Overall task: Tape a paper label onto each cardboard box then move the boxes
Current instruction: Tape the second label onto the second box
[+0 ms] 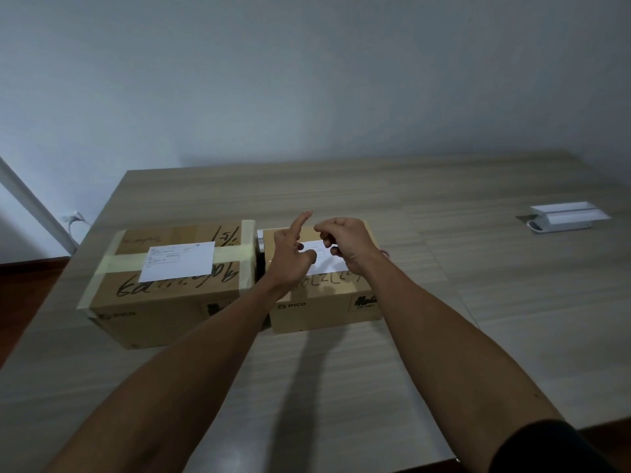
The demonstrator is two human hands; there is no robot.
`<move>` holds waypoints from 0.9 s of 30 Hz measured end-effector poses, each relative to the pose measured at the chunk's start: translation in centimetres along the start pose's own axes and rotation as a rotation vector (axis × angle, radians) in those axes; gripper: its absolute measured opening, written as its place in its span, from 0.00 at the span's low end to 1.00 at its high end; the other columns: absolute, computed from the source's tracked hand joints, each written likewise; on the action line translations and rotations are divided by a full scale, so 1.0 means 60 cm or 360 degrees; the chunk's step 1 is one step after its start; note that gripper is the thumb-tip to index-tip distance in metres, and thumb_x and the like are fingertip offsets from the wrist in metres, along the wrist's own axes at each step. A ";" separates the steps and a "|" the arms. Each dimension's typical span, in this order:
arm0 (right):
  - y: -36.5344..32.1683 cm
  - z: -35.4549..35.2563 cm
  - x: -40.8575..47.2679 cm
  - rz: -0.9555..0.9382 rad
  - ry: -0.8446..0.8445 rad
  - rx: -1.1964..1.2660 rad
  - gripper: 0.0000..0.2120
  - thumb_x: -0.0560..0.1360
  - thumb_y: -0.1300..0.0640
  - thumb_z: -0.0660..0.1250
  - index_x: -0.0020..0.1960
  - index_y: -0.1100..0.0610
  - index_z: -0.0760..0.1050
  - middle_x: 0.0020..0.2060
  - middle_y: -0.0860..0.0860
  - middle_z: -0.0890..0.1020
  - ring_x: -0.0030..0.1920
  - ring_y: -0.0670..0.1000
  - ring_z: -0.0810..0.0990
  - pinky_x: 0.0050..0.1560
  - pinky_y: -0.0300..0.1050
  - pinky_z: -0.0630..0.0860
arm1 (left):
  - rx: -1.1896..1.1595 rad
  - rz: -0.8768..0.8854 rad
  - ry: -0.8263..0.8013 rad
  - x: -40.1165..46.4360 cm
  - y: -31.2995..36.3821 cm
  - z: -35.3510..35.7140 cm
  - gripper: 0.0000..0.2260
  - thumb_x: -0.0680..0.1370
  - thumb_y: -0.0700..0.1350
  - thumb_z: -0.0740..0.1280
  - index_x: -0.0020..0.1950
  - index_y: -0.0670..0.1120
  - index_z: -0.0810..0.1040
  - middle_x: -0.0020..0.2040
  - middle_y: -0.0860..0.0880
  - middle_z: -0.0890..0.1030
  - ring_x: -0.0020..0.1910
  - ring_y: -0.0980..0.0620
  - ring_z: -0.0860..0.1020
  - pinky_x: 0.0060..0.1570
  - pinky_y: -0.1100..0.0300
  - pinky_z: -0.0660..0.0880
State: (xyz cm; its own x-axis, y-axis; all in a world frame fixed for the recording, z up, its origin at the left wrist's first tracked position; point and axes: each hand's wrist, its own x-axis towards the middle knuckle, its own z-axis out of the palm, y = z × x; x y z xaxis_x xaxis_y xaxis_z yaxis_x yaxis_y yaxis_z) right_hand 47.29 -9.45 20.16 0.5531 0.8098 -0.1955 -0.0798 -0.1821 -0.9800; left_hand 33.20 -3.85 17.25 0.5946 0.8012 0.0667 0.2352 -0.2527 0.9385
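Two cardboard boxes stand side by side on the wooden table [444, 302]. The larger left box [164, 302] is banded with pale tape and has a white paper label [177, 261] on its top. The smaller right box [324, 308] has a white label [327, 266] on its top, partly hidden by my hands. My left hand [290, 257] is over this label with the index finger raised and the thumb down at the paper. My right hand [348, 244] hovers just above it, fingers curled and fingertips pinched together; any clear tape between them is too faint to make out.
A white flat device with an open lid [563, 218] lies at the far right of the table. A white cable and wall plug [73, 218] sit at the left beyond the table edge. The wall runs behind the table.
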 end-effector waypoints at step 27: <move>-0.028 -0.148 0.008 -0.0143 -0.0218 -0.0680 0.09 0.72 0.64 0.72 0.42 0.71 0.79 0.28 0.55 0.74 0.27 0.50 0.67 0.34 0.45 0.68 | -0.0039 -0.0137 0.0503 0.023 0.021 0.117 0.16 0.70 0.63 0.73 0.42 0.50 0.86 0.52 0.37 0.81 0.49 0.51 0.82 0.39 0.75 0.72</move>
State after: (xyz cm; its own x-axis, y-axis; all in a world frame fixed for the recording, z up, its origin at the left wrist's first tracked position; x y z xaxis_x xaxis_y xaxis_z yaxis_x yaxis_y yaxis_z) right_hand 55.07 -13.73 22.05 0.4253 0.8939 -0.1415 0.3287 -0.2982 -0.8961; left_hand 39.73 -6.88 16.14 0.3041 0.9489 0.0848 0.2536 -0.1664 0.9529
